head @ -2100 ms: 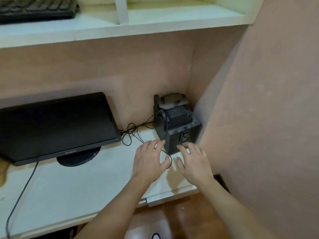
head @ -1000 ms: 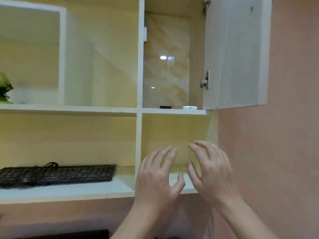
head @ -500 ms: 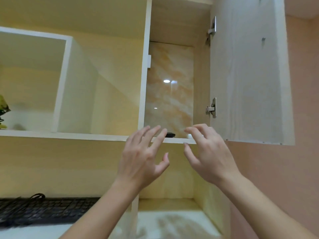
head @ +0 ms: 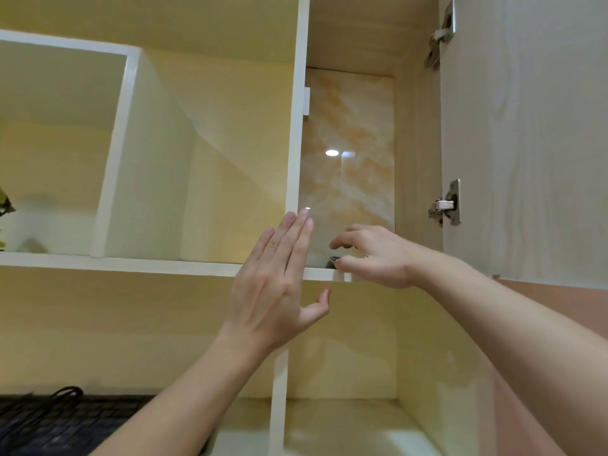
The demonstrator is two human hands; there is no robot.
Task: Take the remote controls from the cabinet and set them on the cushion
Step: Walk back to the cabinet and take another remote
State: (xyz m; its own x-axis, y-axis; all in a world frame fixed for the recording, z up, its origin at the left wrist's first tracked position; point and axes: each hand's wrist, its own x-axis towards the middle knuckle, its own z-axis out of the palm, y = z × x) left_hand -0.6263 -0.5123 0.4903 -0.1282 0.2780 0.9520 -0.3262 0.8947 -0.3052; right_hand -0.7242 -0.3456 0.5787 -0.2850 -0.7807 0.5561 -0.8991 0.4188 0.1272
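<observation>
the fingers (head: 343,241) of the right hand (head: 378,258) are curled loosely over a dark remote control (head: 331,262) on the cabinet shelf (head: 324,274); whether it is gripped cannot be told. the left hand (head: 276,284) is held flat, fingers straight and together, empty, before the upright divider (head: 296,126). the cabinet door (head: 526,136) stands open.

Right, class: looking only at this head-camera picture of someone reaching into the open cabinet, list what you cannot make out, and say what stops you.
- Remote controls: only a dark end shows; the right hand covers the rest, so their number and any grip are unclear.
- Shelf top: seen from below, its front edge hides the surface.
- Keyboard: cut by the bottom-left edge, blurred.
- Green object: cut by the left edge.
- Cushion: out of frame.
</observation>
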